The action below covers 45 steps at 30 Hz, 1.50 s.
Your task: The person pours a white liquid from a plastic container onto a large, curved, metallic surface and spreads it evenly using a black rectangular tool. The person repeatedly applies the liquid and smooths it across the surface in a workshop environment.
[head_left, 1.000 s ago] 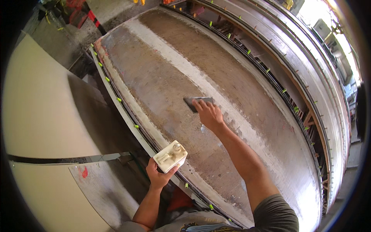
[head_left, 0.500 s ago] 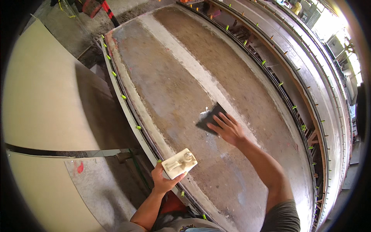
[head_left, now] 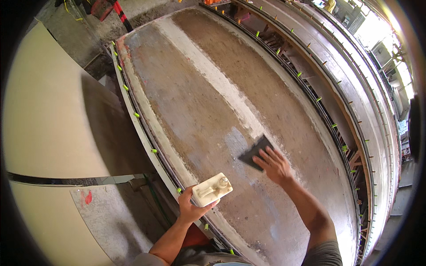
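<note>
My left hand (head_left: 190, 208) grips a cream plastic jug (head_left: 212, 189) with a moulded handle and a round cap, held above the near left edge of a long brown slab (head_left: 199, 106). In my right hand (head_left: 276, 166) is a dark, flat, square spreader (head_left: 256, 153). Its fingers lie across the top of the sheet; the thumb is hidden. The spreader rests on the slab beside the near end of a whitish stripe (head_left: 208, 73). A thin grey-white smear (head_left: 235, 141) lies just beyond its left side.
Dark rails with bright green pegs (head_left: 136, 115) border the slab. More long pale beds (head_left: 337, 62) run parallel on the right. Large cream sheets (head_left: 49, 111) stand at the left, above a grey board with a red mark (head_left: 88, 197).
My right hand has drawn the spreader nearer and a little right. The small white blob has become a wider thin smear. The jug has shifted slightly right in the picture.
</note>
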Motion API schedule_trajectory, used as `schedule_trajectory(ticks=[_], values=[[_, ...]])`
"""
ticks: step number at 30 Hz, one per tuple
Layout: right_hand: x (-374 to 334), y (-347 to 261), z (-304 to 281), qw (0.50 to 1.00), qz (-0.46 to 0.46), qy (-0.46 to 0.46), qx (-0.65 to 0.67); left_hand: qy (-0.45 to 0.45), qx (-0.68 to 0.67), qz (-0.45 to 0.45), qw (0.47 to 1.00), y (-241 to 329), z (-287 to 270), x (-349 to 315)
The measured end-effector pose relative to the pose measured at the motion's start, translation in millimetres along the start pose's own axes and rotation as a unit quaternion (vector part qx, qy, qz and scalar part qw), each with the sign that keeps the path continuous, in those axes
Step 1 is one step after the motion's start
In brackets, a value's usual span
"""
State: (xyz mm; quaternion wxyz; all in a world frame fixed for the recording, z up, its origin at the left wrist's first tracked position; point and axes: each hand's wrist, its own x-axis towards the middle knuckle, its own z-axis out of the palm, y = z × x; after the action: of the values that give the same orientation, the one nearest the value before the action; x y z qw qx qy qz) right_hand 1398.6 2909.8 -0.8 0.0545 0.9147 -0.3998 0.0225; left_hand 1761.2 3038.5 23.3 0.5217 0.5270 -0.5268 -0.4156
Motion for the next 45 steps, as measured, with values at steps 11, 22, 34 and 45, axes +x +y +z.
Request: schedule_trajectory(ticks=[11,22,34,45], values=[[117,-10,41,0.994,0.073,-0.06,0.058,-0.027,0.04,0.016,0.999,47,6,-27],[-61,-32,-14,0.994,0.07,-0.067,0.044,-0.015,0.01,0.013,1.0,23,23,-85],[-182,-111,-18,0.988,0.075,-0.133,0.027,0.014,0.007,0.009,1.0,57,37,-124],[-31,-95,-1,0.967,0.239,0.043,-0.084,0.052,0.013,0.016,0.998,44,40,-139]])
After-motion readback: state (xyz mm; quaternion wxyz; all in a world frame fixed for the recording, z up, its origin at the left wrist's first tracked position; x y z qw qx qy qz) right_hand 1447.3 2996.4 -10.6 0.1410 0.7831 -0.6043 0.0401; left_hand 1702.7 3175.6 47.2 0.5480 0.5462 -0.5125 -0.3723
